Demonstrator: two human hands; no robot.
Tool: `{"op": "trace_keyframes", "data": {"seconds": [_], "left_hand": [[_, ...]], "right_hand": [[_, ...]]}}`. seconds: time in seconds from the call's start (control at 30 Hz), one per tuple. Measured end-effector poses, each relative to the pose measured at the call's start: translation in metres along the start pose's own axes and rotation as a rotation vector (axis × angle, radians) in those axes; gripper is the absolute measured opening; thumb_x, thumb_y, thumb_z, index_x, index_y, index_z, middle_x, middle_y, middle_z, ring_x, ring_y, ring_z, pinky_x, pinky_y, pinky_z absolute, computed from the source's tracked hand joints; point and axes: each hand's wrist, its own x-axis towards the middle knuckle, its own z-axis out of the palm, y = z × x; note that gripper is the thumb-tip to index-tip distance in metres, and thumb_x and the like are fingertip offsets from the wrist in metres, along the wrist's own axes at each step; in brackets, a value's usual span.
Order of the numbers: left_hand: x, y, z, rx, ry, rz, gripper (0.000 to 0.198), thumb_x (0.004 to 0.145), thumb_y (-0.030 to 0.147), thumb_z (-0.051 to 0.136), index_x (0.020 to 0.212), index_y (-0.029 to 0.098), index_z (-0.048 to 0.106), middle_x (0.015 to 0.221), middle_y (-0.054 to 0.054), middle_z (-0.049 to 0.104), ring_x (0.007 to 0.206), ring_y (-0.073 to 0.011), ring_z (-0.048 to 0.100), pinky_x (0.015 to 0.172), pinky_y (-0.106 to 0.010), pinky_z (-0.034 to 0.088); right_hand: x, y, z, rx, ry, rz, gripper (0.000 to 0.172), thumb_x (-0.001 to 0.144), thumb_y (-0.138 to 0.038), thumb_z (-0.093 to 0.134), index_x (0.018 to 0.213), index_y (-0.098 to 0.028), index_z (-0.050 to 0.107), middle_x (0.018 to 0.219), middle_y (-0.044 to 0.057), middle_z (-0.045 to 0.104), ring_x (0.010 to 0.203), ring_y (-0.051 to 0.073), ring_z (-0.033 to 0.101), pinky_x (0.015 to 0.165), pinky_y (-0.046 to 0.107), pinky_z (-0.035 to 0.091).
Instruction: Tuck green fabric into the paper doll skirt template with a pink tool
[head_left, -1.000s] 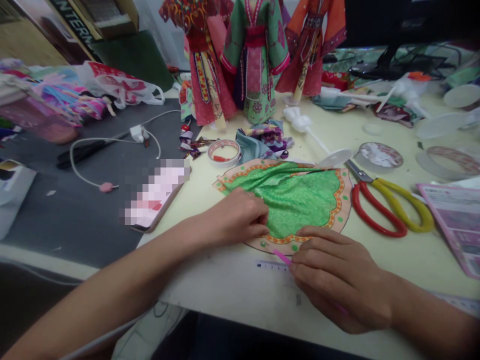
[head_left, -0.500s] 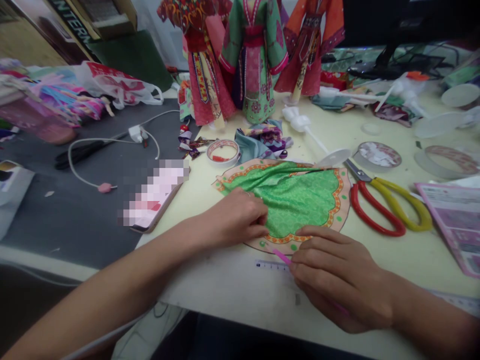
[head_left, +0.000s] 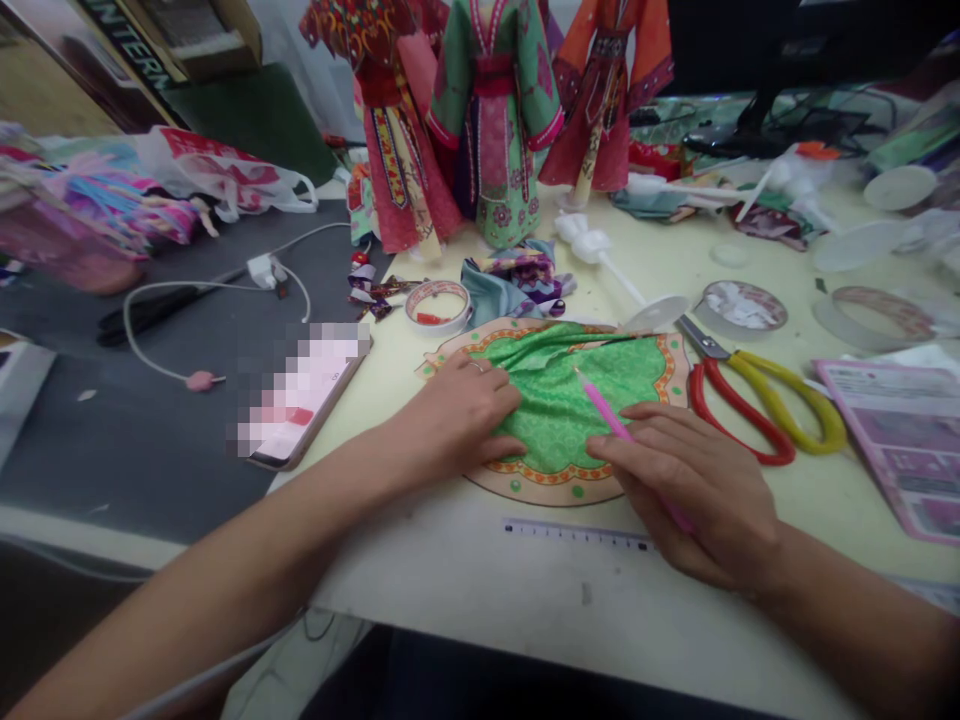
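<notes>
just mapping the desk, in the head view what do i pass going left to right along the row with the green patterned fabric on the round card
phone with a pixelated screen → left hand → green patterned fabric on a round card → right hand holding a pink stick → red-and-yellow-handled scissors → pink printed sheet

A thin silvery ring (head_left: 474, 366) circles one finger of the left hand (head_left: 454, 420); the right hand (head_left: 682, 480), left forearm (head_left: 247, 560) and right forearm (head_left: 847, 610) are bare.
</notes>
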Motion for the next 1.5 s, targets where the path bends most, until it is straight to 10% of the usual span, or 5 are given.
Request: {"op": "trace_keyframes", "data": {"seconds": [0.9,1.5], "left_hand": [[-0.003,-0.024,-0.012,-0.028,0.035,-0.057,0.029,0.080,0.042,0.057,0.089,0.015,0.061,0.087,-0.007,0.062,0.087,-0.0218,0.054,0.086,-0.038,0.033],[0.003,-0.019,0.003,-0.017,0.297,-0.019,0.023,0.086,0.032,0.050,0.085,0.015,0.064,0.085,-0.008,0.064,0.087,-0.0209,0.053,0.085,-0.038,0.036]], "right_hand": [[0.002,0.001,0.014,-0.195,-0.213,-0.010,0.022,0.085,-0.010,0.043,0.101,-0.016,0.057,0.078,0.005,0.066,0.087,0.020,0.058,0.096,0.049,0.039],[0.003,0.027,0.007,-0.172,0.083,0.038,0.028,0.079,-0.004,0.047,0.104,-0.014,0.056,0.084,0.006,0.065,0.083,0.018,0.058,0.094,0.046,0.041]]}}
